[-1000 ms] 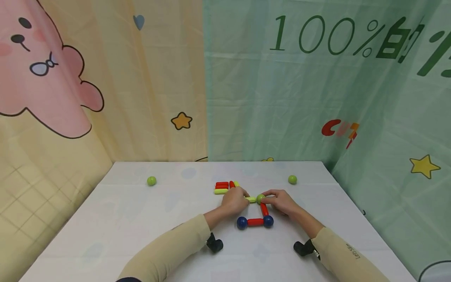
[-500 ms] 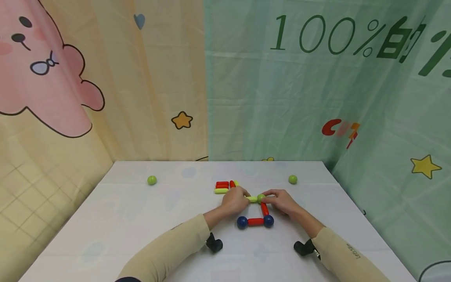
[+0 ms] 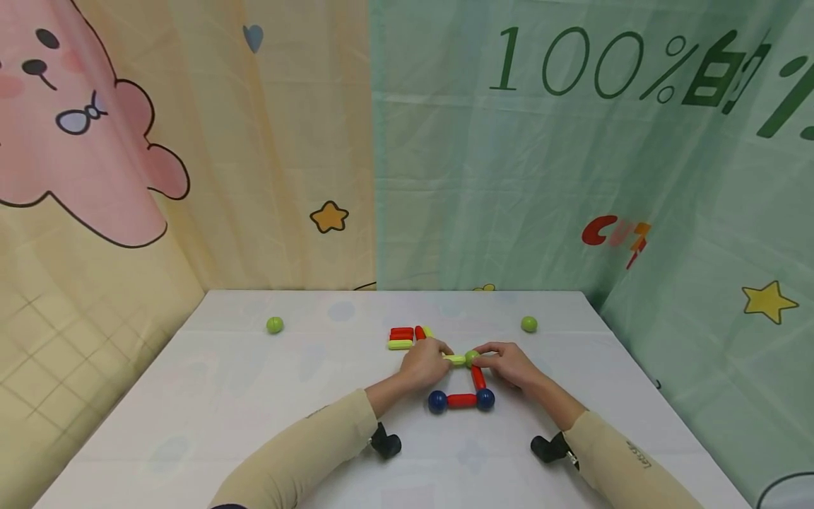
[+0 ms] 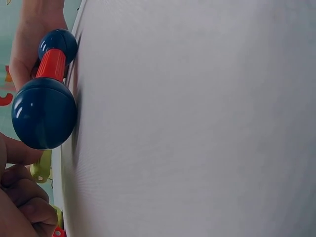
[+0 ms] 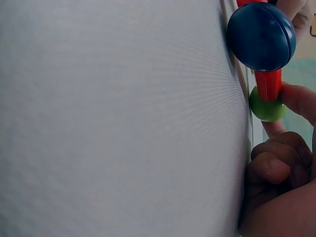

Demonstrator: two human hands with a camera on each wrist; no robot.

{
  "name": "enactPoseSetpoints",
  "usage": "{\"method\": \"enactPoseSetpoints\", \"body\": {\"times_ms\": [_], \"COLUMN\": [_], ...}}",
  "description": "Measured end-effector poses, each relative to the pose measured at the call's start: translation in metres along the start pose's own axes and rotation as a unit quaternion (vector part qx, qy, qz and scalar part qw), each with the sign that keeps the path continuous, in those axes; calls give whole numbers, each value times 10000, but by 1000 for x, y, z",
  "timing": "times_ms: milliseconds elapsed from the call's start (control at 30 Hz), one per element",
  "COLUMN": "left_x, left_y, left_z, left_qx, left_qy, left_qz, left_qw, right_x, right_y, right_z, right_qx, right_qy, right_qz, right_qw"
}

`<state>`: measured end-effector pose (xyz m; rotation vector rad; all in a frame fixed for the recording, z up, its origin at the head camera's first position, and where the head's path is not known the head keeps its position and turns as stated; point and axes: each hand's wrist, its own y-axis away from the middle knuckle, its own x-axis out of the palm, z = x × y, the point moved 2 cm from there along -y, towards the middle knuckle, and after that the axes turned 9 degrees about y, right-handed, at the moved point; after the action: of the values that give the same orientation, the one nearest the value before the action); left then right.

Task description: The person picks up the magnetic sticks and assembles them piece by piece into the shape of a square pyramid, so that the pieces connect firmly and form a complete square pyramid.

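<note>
My left hand pinches a yellow-green rod whose right end meets a green ball. Thumb and forefinger of my right hand grip that ball from the right. From the ball a red rod runs toward me to a blue ball. A second red rod joins this one to another blue ball on the left. In the left wrist view the held yellow-green rod shows partly behind the fingers. The right wrist view has the green ball between thumb and fingertip.
Past my left hand lie red rods and a yellow-green rod, others partly hidden by the hand. Two loose green balls rest farther back, a left one and a right one. Curtains hang behind the white table.
</note>
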<state>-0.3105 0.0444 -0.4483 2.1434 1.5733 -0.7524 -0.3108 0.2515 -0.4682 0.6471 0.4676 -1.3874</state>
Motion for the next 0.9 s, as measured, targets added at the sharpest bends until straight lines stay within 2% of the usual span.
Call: {"method": "enactPoseSetpoints", "body": {"times_ms": [300,467,700,900], "left_x": [0,-5,-25,-46], "left_y": [2,7,18,25], "left_z": [5,4,7,17], "left_qx": [-15,-17,43,151], "left_qy": [206,227,218,197], "left_qz": [87,14,-335,-651], "left_qw": [9997,9997,9992,9976], "right_x": [1,1,2,0], "right_y": [1,2,1,1], "right_z": [1,2,3,2], "right_qx": [-34,17,56,21], "right_qy": [-15,-5,14,90], "right_qz": [25,27,28,10], "right_qw": [10000,10000,10000,10000]}}
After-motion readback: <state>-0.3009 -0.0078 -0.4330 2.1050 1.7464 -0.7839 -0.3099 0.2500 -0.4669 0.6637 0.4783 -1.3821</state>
